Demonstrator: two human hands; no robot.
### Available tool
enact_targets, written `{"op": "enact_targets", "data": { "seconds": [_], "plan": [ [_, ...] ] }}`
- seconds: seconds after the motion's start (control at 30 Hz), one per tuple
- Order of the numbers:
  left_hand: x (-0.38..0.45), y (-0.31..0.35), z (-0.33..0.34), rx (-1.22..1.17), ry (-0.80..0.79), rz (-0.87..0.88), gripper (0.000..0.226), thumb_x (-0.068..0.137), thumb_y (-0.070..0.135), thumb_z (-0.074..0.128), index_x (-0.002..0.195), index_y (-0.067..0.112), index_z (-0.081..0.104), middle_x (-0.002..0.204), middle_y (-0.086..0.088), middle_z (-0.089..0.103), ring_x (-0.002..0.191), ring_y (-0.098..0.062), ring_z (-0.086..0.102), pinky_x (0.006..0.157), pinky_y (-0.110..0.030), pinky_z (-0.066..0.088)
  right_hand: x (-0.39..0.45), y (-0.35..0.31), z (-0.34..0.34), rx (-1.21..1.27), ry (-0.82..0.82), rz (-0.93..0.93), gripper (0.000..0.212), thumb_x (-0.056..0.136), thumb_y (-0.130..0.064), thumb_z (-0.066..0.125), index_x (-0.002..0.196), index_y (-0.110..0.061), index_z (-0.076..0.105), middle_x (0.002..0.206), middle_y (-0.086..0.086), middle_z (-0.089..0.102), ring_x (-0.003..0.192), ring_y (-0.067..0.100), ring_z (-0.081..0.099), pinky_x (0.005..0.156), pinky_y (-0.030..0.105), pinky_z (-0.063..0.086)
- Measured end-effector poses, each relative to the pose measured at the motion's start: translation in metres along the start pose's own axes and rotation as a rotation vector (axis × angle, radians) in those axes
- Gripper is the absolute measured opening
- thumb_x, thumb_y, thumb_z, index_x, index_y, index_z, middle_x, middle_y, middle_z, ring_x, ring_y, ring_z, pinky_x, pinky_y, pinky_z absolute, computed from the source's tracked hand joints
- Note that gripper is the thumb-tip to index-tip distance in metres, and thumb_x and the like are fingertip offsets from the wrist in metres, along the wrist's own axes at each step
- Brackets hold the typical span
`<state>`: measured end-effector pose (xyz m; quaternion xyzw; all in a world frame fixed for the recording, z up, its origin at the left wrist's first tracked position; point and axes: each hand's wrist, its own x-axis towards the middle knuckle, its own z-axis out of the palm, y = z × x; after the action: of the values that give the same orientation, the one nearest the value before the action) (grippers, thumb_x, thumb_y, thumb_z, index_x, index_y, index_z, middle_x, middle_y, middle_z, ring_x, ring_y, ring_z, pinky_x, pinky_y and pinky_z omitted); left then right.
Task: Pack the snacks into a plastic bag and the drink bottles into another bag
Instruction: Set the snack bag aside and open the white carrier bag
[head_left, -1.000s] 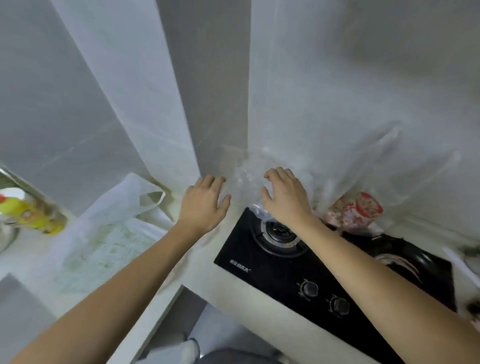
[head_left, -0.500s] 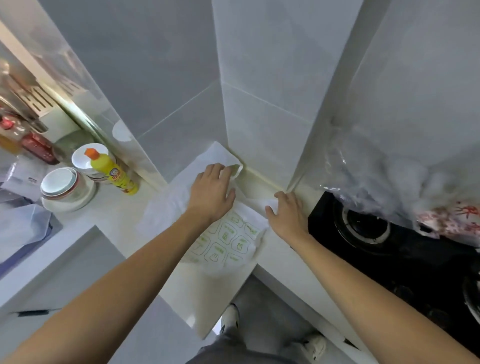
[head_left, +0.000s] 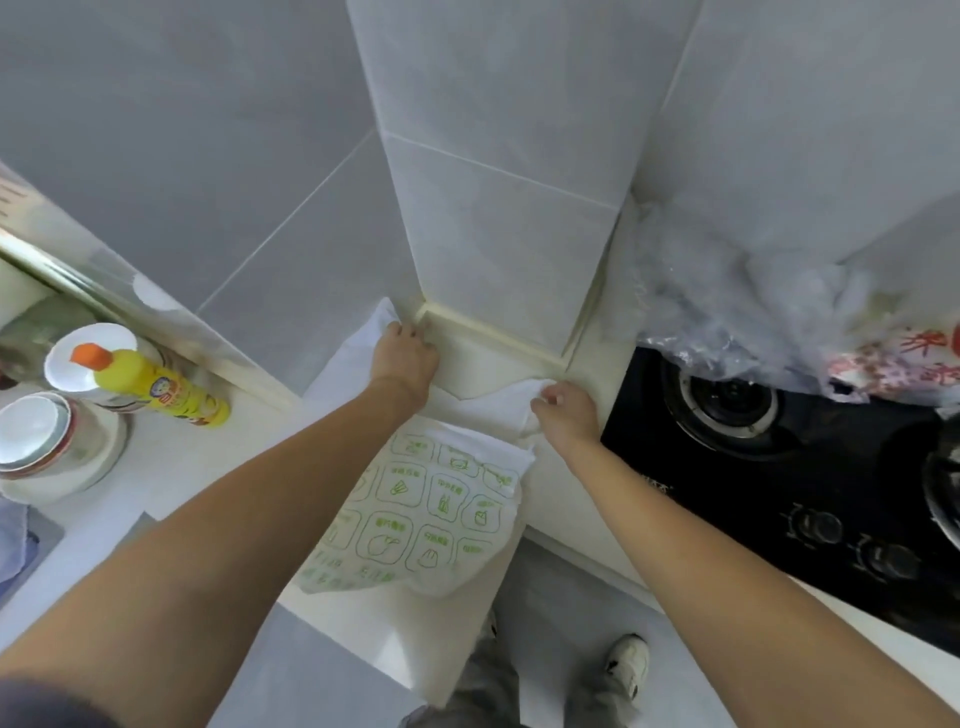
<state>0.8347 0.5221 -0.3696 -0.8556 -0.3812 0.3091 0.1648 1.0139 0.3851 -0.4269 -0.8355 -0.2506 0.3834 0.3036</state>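
A white plastic bag (head_left: 441, 509) with green printed pictures lies flat on the pale counter, its bottom hanging over the front edge. My left hand (head_left: 405, 356) grips the bag's left handle near the wall corner. My right hand (head_left: 563, 410) pinches the right handle beside the hob. A clear plastic bag (head_left: 737, 322) holding a red-and-white snack packet (head_left: 893, 358) slumps over the hob's back at the right. No drink bottles for packing show.
A black gas hob (head_left: 779, 467) with two knobs fills the right. A yellow bottle with an orange cap (head_left: 156, 384), a white-lidded jar (head_left: 78, 358) and stacked bowls (head_left: 47, 441) stand at the left. A tiled pillar (head_left: 509, 208) juts out behind the bag.
My view swung left from the hob to the printed bag. Both hands left the clear bag, moved onto the white bag, and now curl round its two handles.
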Motion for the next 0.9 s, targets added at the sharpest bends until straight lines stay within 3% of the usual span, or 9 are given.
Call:
{"op": "enact_targets", "data": {
  "seconds": [0.13, 0.23, 0.33, 0.43, 0.53, 0.63, 0.73, 0.83, 0.9],
  "plan": [
    [-0.015, -0.005, 0.006, 0.06, -0.059, -0.012, 0.033, 0.092, 0.039, 0.063, 0.124, 0.03, 0.065, 0.119, 0.005, 0.064, 0.121, -0.02, 0.049, 0.107, -0.036, 0.029, -0.018, -0.011, -0.006, 0.186, 0.064, -0.04, 0.021, 0.092, -0.007, 0.061, 0.112, -0.012, 0.058, 0.112, 0.005, 0.061, 0.081, 0.013, 0.059, 0.06, 0.024, 0.043],
    [-0.024, -0.009, 0.01, 0.049, -0.052, 0.028, 0.028, 0.094, 0.035, 0.061, 0.121, 0.029, 0.065, 0.111, 0.007, 0.068, 0.116, -0.018, 0.053, 0.107, -0.037, 0.028, -0.029, -0.021, -0.012, 0.302, 0.042, 0.022, 0.032, 0.092, -0.006, 0.061, 0.12, -0.015, 0.049, 0.109, 0.009, 0.064, 0.076, 0.01, 0.061, 0.058, 0.021, 0.043],
    [-0.034, -0.01, 0.009, -0.08, -0.007, 0.043, 0.024, 0.094, 0.025, 0.056, 0.116, 0.027, 0.064, 0.099, 0.005, 0.068, 0.101, -0.018, 0.058, 0.106, -0.036, 0.031, -0.038, -0.024, -0.018, 0.304, -0.014, 0.086, 0.011, 0.091, -0.011, 0.064, 0.1, -0.005, 0.063, 0.086, 0.014, 0.072, 0.069, 0.017, 0.066, 0.066, 0.027, 0.049],
    [-0.042, -0.007, 0.001, -0.344, 0.084, -0.019, 0.024, 0.093, 0.021, 0.049, 0.115, 0.015, 0.059, 0.093, -0.002, 0.068, 0.081, -0.023, 0.056, 0.097, -0.035, 0.035, -0.049, -0.026, -0.03, 0.377, -0.042, 0.072, 0.015, 0.092, -0.019, 0.069, 0.084, -0.008, 0.064, 0.074, 0.01, 0.068, 0.062, 0.013, 0.071, 0.076, 0.031, 0.053],
    [-0.052, 0.0, -0.021, -0.694, 0.202, -0.053, 0.039, 0.094, 0.051, 0.058, 0.107, 0.015, 0.062, 0.097, -0.001, 0.07, 0.093, -0.025, 0.064, 0.096, -0.038, 0.041, -0.072, -0.033, -0.053, 0.46, -0.024, 0.028, 0.023, 0.097, -0.021, 0.067, 0.077, -0.012, 0.061, 0.068, 0.003, 0.062, 0.059, 0.013, 0.068, 0.064, 0.024, 0.054],
    [-0.07, 0.008, -0.056, -0.996, 0.232, -0.007, 0.067, 0.072, 0.077, 0.071, 0.084, 0.011, 0.069, 0.08, 0.001, 0.07, 0.078, -0.022, 0.064, 0.078, -0.04, 0.052, -0.1, -0.033, -0.082, 0.497, 0.026, -0.055, 0.019, 0.096, -0.017, 0.065, 0.081, -0.005, 0.061, 0.068, 0.009, 0.057, 0.052, 0.017, 0.063, 0.067, 0.033, 0.058],
    [-0.091, 0.022, -0.089, -1.119, 0.3, 0.099, 0.062, 0.072, 0.063, 0.08, 0.065, 0.005, 0.061, 0.06, -0.005, 0.059, 0.06, -0.023, 0.059, 0.058, -0.035, 0.044, -0.131, -0.02, -0.118, 0.505, 0.098, -0.108, 0.022, 0.095, -0.017, 0.063, 0.077, -0.006, 0.058, 0.069, 0.015, 0.056, 0.044, 0.02, 0.057, 0.061, 0.031, 0.05],
    [-0.12, 0.049, -0.121, -1.14, 0.448, 0.198, 0.059, 0.089, 0.052, 0.066, 0.055, 0.013, 0.039, 0.05, 0.001, 0.034, 0.048, -0.017, 0.036, 0.053, -0.033, 0.03, -0.163, 0.004, -0.153, 0.545, 0.174, -0.156, 0.031, 0.097, -0.016, 0.062, 0.078, 0.007, 0.053, 0.066, 0.016, 0.053, 0.04, 0.019, 0.049, 0.06, 0.035, 0.047],
    [-0.141, 0.076, -0.143, -1.171, 0.507, 0.258, 0.057, 0.097, 0.047, 0.059, 0.056, 0.015, 0.036, 0.048, 0.004, 0.033, 0.047, -0.017, 0.033, 0.053, -0.033, 0.029, -0.184, 0.027, -0.177, 0.572, 0.22, -0.178, 0.033, 0.098, -0.015, 0.062, 0.084, 0.013, 0.051, 0.064, 0.015, 0.051, 0.041, 0.019, 0.044, 0.057, 0.038, 0.045]
  ]
}}
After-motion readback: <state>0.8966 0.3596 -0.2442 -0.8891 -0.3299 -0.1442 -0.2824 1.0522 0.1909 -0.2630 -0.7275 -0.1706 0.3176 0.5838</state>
